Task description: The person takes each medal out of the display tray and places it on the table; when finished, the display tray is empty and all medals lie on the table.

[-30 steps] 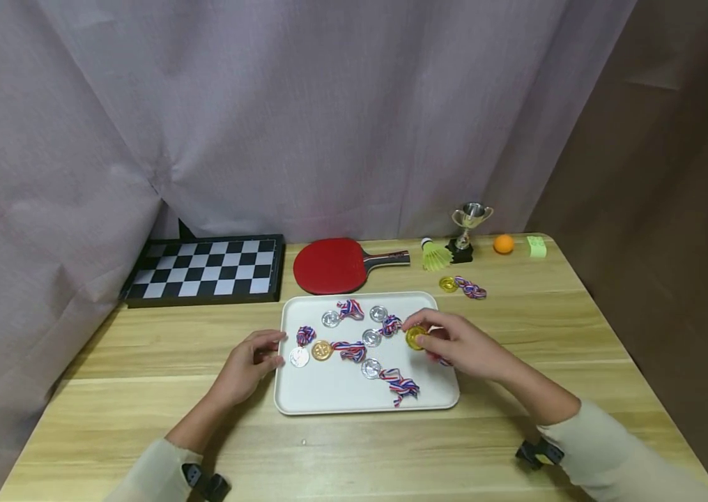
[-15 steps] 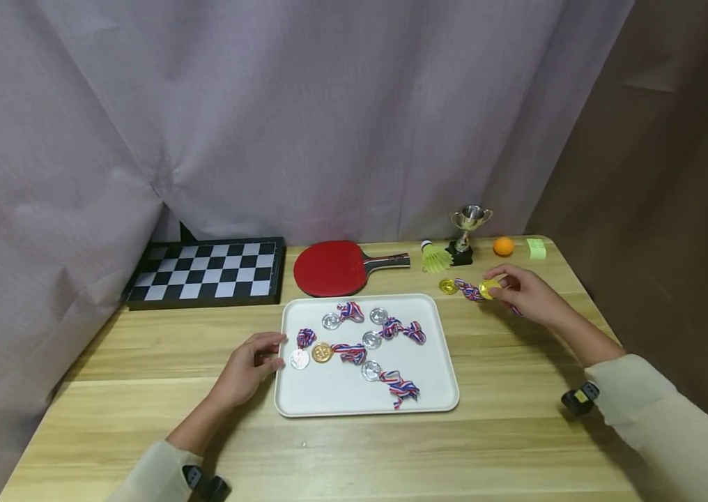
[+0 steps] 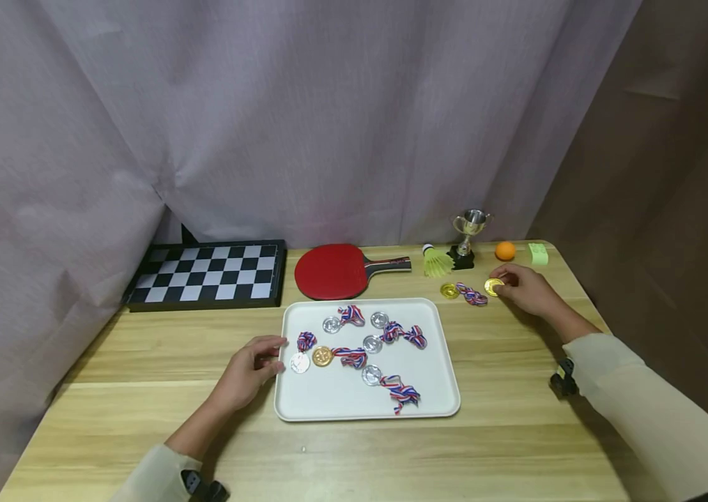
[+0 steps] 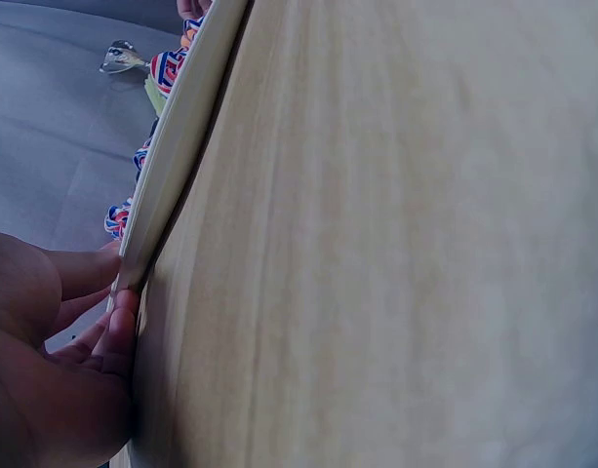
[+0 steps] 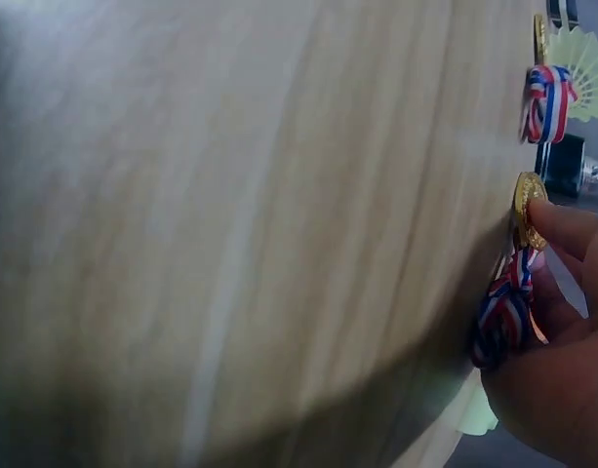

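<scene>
My right hand (image 3: 526, 289) pinches a gold medal (image 5: 530, 210) between thumb and finger, beyond the tray's upper right corner. The medal's striped ribbon (image 5: 503, 317) is bunched below it in the right wrist view, close to the tabletop. Whether the medal touches the table I cannot tell. To its left lies another gold medal (image 3: 449, 291) with its ribbon. My left hand (image 3: 247, 369) holds the left rim of a white tray (image 3: 341, 404), thumb and fingers at the edge. In the tray lie several silver medals (image 3: 371, 375) and one darker gold medal (image 3: 322, 356), all with striped ribbons.
Along the back of the table stand or lie a checkered board (image 3: 206, 274), a red table tennis bat (image 3: 332, 272), a yellow shuttlecock (image 3: 437, 261), a small trophy cup (image 3: 468, 237), an orange ball (image 3: 505, 251) and a light green block (image 3: 539, 254). A grey curtain (image 3: 329, 125) hangs behind.
My right hand has carried the gold medal from above the tray to the table's right side, beside the other gold medal. My left hand has stayed at the tray's rim.
</scene>
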Available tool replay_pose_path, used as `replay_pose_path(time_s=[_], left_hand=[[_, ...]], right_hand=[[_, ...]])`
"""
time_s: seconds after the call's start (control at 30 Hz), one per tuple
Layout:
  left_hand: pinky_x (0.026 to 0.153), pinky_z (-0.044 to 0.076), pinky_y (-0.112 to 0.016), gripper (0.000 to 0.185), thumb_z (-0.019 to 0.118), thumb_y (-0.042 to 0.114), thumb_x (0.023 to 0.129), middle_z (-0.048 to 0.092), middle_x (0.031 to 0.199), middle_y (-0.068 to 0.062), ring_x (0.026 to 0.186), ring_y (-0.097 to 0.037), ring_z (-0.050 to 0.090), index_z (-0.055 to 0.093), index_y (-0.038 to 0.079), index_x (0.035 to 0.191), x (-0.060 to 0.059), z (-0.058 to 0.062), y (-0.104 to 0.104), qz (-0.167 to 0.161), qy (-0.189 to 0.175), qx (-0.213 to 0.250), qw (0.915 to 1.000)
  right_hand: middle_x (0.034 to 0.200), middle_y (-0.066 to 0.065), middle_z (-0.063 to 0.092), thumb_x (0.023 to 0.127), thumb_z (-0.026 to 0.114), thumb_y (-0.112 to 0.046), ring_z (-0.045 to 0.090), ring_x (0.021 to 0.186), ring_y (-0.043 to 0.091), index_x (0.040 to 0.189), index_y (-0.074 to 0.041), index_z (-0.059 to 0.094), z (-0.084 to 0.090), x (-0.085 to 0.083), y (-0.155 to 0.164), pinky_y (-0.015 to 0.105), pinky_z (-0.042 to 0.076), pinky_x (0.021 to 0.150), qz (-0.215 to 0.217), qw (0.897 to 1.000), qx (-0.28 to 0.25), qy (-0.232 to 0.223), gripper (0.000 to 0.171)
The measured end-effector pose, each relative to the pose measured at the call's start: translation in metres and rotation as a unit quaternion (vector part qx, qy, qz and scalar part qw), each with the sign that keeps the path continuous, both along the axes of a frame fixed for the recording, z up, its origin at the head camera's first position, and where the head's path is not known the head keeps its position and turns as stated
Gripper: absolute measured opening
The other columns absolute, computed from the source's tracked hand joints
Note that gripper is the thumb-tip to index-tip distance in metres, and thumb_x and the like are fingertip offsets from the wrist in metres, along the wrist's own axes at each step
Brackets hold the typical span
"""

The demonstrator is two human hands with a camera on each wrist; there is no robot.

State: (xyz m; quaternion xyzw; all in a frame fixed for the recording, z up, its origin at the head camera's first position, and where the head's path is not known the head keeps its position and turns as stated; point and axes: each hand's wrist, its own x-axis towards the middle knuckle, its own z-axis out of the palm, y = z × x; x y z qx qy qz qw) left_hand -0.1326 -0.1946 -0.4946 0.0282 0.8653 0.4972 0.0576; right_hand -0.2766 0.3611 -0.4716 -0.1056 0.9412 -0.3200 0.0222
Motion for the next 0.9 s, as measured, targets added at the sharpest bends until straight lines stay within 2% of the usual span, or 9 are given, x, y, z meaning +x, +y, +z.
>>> replay_pose_path(time_s=[0.2,0.33,0.57,0.77,0.83,0.9], left_hand=[[0.089,0.055,-0.027,0.043,0.073,-0.005,0.091,0.062,0.136,-0.015,0.112,-0.028,0.062,0.068,0.002,0.133,0.000,0.002,-0.001,-0.004,0.015,0.003,0.9999],[0.088,0.055,-0.027,0.043,0.074,-0.005,0.090,0.062,0.136,-0.015,0.111,-0.028,0.061,0.068,0.003,0.132,0.001,0.001,-0.001,0.000,0.010,0.006,0.9999],[0.089,0.055,-0.027,0.044,0.074,-0.004,0.090,0.062,0.137,-0.013,0.112,-0.027,0.062,0.069,0.005,0.132,0.001,0.000,0.000,0.003,0.002,0.004,1.0000],[0.088,0.055,-0.025,0.044,0.074,-0.004,0.091,0.061,0.137,-0.013,0.112,-0.026,0.061,0.068,0.005,0.133,0.000,-0.001,0.000,0.001,0.000,0.003,1.0000],[0.087,0.054,-0.024,0.043,0.074,-0.004,0.091,0.061,0.137,-0.012,0.111,-0.025,0.061,0.068,0.005,0.133,-0.001,-0.001,0.000,0.000,0.000,0.002,1.0000],[0.088,0.055,-0.025,0.043,0.074,-0.004,0.091,0.061,0.137,-0.013,0.111,-0.026,0.061,0.068,0.005,0.133,-0.001,-0.001,0.000,0.000,0.001,0.003,1.0000]], right_hand=[[0.124,0.029,0.063,0.105,0.061,-0.014,0.058,0.113,0.043,0.130,0.005,0.062,-0.004,-0.002,0.005,0.056,0.046,0.095,-0.006,1.000,0.005,-0.011,0.031],[0.128,0.031,0.061,0.105,0.060,-0.012,0.056,0.118,0.046,0.131,0.006,0.062,-0.008,-0.003,0.007,0.061,0.044,0.100,-0.004,1.000,0.008,-0.013,0.032],[0.120,0.027,0.068,0.104,0.063,-0.017,0.063,0.111,0.043,0.130,0.005,0.065,-0.006,-0.002,0.006,0.058,0.049,0.096,-0.022,1.000,0.021,0.002,0.035],[0.123,0.027,0.068,0.104,0.062,-0.017,0.065,0.110,0.043,0.131,0.004,0.065,0.010,0.008,-0.001,0.046,0.056,0.082,-0.042,0.999,0.024,0.006,0.035],[0.125,0.027,0.067,0.105,0.061,-0.017,0.064,0.110,0.044,0.133,0.004,0.063,0.016,0.013,-0.005,0.047,0.056,0.081,-0.043,0.999,0.020,0.008,0.035],[0.124,0.027,0.068,0.105,0.060,-0.017,0.064,0.110,0.043,0.133,0.004,0.063,0.021,0.020,-0.012,0.051,0.055,0.086,-0.037,0.999,0.012,0.020,0.035]])
